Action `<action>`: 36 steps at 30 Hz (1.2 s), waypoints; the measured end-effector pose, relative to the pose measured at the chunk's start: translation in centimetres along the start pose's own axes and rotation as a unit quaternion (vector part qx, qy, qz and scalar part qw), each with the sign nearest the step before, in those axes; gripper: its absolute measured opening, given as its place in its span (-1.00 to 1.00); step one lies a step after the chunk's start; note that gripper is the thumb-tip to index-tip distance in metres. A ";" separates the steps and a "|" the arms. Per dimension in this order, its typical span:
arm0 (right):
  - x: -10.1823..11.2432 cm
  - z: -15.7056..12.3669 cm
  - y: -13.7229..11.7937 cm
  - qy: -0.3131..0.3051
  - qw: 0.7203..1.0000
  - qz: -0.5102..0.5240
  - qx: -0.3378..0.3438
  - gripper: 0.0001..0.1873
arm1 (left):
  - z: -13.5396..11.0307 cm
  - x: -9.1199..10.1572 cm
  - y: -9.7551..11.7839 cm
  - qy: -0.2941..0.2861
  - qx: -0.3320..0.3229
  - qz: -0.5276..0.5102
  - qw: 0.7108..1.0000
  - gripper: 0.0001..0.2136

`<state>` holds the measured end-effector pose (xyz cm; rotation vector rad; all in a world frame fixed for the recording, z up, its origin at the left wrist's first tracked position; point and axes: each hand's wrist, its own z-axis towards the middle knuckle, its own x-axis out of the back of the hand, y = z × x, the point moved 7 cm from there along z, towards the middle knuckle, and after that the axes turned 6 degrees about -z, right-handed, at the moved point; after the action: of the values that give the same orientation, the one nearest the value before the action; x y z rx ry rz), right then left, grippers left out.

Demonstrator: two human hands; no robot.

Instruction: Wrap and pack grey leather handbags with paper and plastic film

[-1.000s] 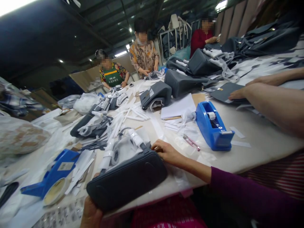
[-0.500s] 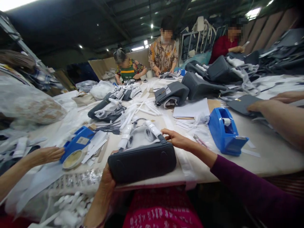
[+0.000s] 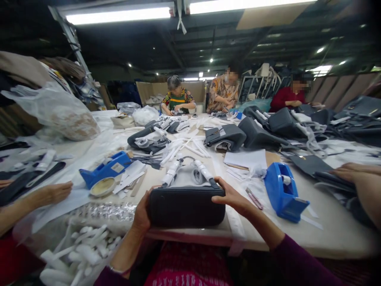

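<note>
A dark grey handbag (image 3: 187, 208) lies at the table's front edge, its flat dark side facing me. White wrapping covers its two handle ends (image 3: 171, 172), and pale stuffing (image 3: 187, 175) shows between them. My left hand (image 3: 142, 212) is wrapped round the bag's left end, with most fingers hidden behind it. At the right end my right hand (image 3: 228, 194) grips the bag, thumb lying across the near face and index finger at the upper corner.
Blue tape dispensers (image 3: 284, 194) flank the bag, with a round dish (image 3: 102, 186) at left. A cutter (image 3: 254, 198) lies right. More grey bags (image 3: 226, 137) cover the table. Co-workers' hands (image 3: 49, 193) reach in from both sides; others work opposite. White rolls (image 3: 89, 250) sit lower left.
The view has tilted up. The bag has been levelled from its slant, and my right hand has moved from its upper corner onto its right end. The left co-worker's hand has left the tape dispenser.
</note>
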<state>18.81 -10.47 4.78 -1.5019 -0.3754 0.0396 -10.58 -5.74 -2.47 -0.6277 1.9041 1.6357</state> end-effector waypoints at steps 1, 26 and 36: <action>-0.2 -0.1 0.2 0.024 1.000 -0.009 0.000 -0.32 | -0.2 -0.2 0.0 -0.017 -0.002 -0.004 1.000 -0.49; -0.2 2.1 6.2 0.317 0.946 -0.043 -0.049 -0.41 | 2.0 -0.1 -0.3 0.071 -0.039 0.260 0.962 -0.64; -0.3 3.4 6.3 0.286 0.938 -0.185 -0.055 -0.57 | 1.3 -1.5 1.8 0.103 -0.176 0.473 0.857 -0.78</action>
<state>18.91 -6.75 -1.36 -1.4553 -0.1806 -0.7145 -10.57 -4.16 -0.31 0.0845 2.2508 2.6509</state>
